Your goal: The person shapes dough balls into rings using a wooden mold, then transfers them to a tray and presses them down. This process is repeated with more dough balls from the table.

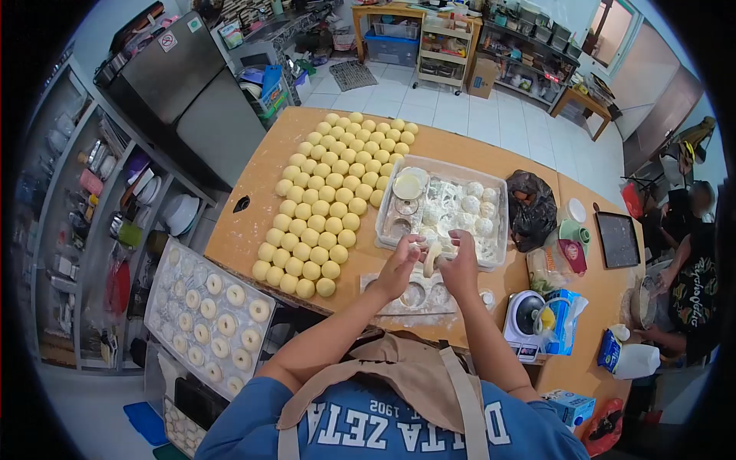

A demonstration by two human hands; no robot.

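Note:
Between my two hands, above the near edge of a plastic tray [500, 230], hangs a pale piece of dough [433, 259]. My left hand [402, 264] has its fingers bent at the dough's left side. My right hand [458, 264] curls its fingers round the dough's right side. Inside the tray are white floured dough balls [470, 204], loose flour and a round container [409, 184]. Below my hands lies a floured board [395, 305] with round hollows. Many yellow dough balls [316, 222] stand in rows to the left.
A tray of dough rings [201, 331] stands at the lower left. Rightward are a black bag [530, 207], a kitchen scale [524, 326], a blue pack [563, 326] and a dark baking tray [618, 239]. Another person [694, 287] works at the far right with a bowl [642, 305].

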